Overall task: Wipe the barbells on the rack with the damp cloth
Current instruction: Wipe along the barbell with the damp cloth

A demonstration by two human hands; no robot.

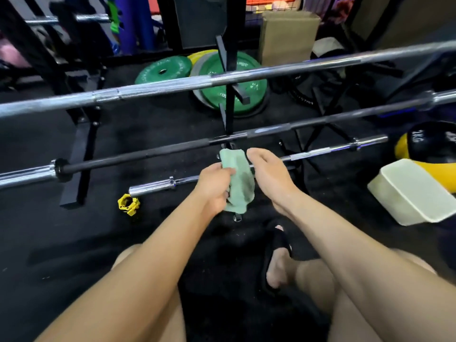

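Head view, looking down over bare forearms and knees at a low rack (228, 95) on black floor (37, 230). Three barbells run across the frame: top bar (172, 86), bright steel, highest; black bar (148, 154) below it, chrome sleeve at the left end; low bar (320, 151), thin chrome, lowest, passing behind the hands. Left hand (213, 187) grips a green cloth (238, 177), fingers (228, 172) curled round its left edge, thumb side up. Cloth hangs folded and upright between the two hands, dark damp patch down its middle, its upper end just under the black bar at the rack post. Cannot tell whether cloth touches the low bar; the bar is hidden there. Right hand (267, 174) lies just beside the cloth's right edge, back of hand to camera, fingers bent down and forward over the low bar's line; whether they grasp bar or cloth cannot be told. Yellow collar (128, 204) on the floor near the low bar's left tip. Green plates (222, 77) lie flat behind the rack. Pale tub (414, 193) at right, tilted, resting against a yellow-and-black ball (429, 144). Cardboard box (286, 38) at back. Right foot in a black slipper (277, 245) below the hands.
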